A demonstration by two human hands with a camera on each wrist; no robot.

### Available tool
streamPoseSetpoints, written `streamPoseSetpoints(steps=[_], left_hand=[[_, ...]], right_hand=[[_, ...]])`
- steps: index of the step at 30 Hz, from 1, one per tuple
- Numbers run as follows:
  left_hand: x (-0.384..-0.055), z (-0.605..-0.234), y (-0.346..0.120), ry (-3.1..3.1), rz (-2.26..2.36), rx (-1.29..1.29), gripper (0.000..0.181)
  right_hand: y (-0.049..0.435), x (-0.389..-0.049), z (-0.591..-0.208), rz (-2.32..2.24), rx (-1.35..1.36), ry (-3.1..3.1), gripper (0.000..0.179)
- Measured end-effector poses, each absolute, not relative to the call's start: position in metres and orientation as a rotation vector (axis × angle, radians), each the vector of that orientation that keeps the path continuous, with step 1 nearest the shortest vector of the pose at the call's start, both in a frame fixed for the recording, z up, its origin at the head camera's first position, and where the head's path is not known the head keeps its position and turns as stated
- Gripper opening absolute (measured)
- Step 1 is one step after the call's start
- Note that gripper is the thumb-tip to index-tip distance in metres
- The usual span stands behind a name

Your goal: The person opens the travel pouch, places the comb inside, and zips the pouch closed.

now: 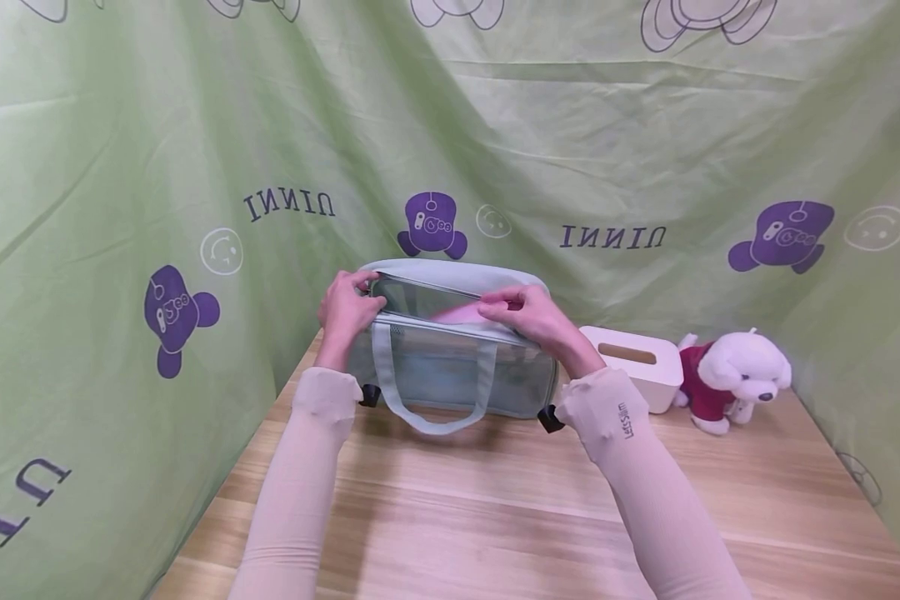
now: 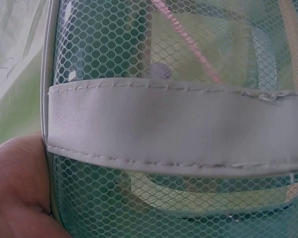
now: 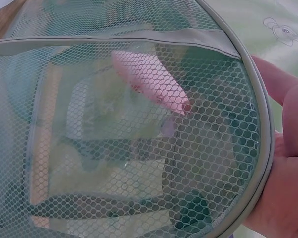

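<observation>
A pale green see-through mesh toiletry bag stands upright on the table, its zipped top gaping and its strap handle hanging down the front. My left hand grips the rim at the left end of the opening, thumb and fingers apart across the corner. With bent thumb and fingers, my right hand pinches the bag's zip edge toward the right of the opening; the exact contact is hidden. A pink item shows inside through the mesh, just below the right fingertips. Its kind cannot be made out.
Right of the bag sit a white tissue box and a white plush dog in a red top. Black clip-like pieces hang at the bag's sides. A green printed curtain encloses the wooden table.
</observation>
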State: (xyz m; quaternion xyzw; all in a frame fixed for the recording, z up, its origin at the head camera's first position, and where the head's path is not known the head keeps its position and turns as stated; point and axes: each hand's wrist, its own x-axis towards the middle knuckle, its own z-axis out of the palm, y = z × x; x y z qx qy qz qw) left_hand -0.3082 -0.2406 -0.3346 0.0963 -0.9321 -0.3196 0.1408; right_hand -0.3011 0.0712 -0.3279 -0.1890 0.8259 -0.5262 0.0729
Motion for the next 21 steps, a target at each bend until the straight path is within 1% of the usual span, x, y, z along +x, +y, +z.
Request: streamPoseSetpoints(steps=[21], left_hand=[[-0.3093,-0.3355,-0.2416,-2.695,-0.931,0.288,0.054]], right_hand=[[0.0698,-0.2982,-0.3298,-1.683,-0.559,2.417,0.047]])
